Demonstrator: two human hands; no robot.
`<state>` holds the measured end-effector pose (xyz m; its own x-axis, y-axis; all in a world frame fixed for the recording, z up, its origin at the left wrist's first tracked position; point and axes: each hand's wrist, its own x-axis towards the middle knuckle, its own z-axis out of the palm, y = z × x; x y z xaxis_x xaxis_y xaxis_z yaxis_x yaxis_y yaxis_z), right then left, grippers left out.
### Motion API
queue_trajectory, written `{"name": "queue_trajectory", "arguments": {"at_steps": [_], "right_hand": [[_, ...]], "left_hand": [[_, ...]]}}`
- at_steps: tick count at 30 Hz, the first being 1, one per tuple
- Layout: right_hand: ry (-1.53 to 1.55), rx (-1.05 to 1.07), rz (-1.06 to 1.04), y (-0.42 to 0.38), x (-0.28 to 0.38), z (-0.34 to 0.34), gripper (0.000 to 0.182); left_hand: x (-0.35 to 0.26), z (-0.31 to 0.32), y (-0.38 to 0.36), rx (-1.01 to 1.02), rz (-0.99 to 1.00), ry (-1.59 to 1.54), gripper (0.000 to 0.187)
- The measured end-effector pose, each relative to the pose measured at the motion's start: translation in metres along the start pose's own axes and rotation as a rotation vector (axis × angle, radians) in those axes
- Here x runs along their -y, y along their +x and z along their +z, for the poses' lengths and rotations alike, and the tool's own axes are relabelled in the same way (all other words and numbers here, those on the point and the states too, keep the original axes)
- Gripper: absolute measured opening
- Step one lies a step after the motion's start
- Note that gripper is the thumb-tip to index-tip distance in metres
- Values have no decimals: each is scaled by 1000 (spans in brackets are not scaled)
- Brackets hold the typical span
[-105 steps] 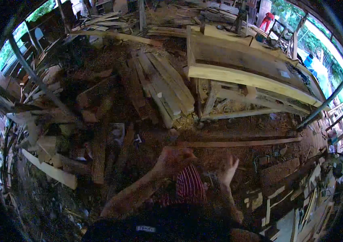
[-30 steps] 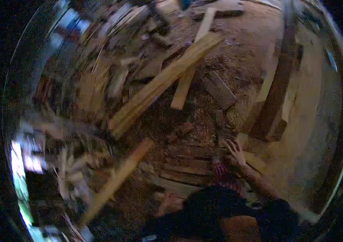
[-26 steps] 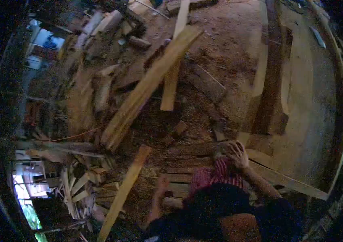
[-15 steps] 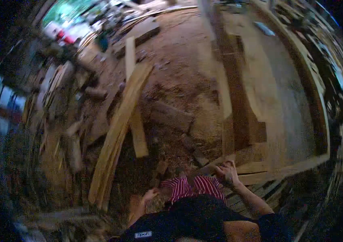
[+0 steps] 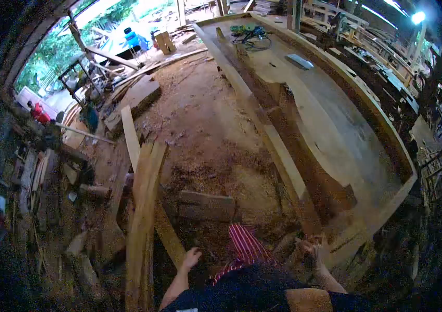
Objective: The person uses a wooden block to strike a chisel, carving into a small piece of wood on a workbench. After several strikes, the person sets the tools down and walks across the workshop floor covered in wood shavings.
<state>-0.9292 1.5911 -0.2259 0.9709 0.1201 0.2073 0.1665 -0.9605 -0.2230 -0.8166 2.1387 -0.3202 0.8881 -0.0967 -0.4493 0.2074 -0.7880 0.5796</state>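
My left hand (image 5: 192, 258) hangs low in front of me with its fingers curled and nothing showing in them. It is nearest to a pale board (image 5: 170, 236) and a stack of long planks (image 5: 145, 208) on its left. On the other side, my right hand (image 5: 314, 250) is beside the near corner of a large wooden frame (image 5: 353, 240). Its fingers are bent in and slightly blurred; I cannot tell what, if anything, is in them. Between the hands shows red-and-white striped cloth (image 5: 247, 244) over my legs.
Inside the frame lie a dark wavy-edged board (image 5: 304, 151), coiled cable (image 5: 256, 39) and a light flat object (image 5: 300, 61). A short timber block (image 5: 206, 205) rests on the dirt floor ahead. Scrap wood (image 5: 33, 182) is piled left; more lumber (image 5: 382, 73) lines the right.
My view has tilted up and shifted, bringing the frame's far end and the yard into sight. The planks now appear lower and closer to my left hand. My right hand stays near the frame's corner.
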Motion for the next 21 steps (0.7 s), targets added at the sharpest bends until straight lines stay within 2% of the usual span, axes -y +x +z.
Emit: {"name": "queue_trajectory", "arguments": {"at_steps": [2,4,5,6,8,10,12,13,15,17,18,19,20,21], "right_hand": [[110,-81,40,72,28,-9,52],[148,-146,2,151,47,8,49],[147,-151,-28,192,50,24,49],[147,-155,-59,232,54,39,50],[145,-205,-87,336,72,53,52],[379,-99,-59,423,84,32,64],[361,-261,-41,501,77,53,67],[357,-249,-47,538,74,54,67],[475,-378,-104,607,67,53,56],[479,-389,-190,664,60,48,51],[450,-364,-255,690,56,49,49],[436,-364,-257,712,51,61,49],[551,-395,-234,733,43,83,48],[541,-426,-251,752,35,86,46]], "left_hand": [[-7,-19,42,93,261,379,49],[-21,-37,90,411,67,206,54],[-32,-46,99,398,68,213,54],[-46,-61,95,275,-71,-58,53],[-45,-107,146,133,-164,-286,52],[-9,-119,194,368,-218,-277,46],[59,-122,242,313,19,-805,41],[73,-131,261,337,144,-1063,39],[22,-173,343,125,45,181,34],[-22,-200,382,-38,-8,-158,34],[-41,-213,398,-209,-64,-478,35],[-56,-220,411,-204,-56,-488,35],[-73,-223,426,-154,-71,-610,40],[-89,-225,438,-98,-86,-729,47]]}}
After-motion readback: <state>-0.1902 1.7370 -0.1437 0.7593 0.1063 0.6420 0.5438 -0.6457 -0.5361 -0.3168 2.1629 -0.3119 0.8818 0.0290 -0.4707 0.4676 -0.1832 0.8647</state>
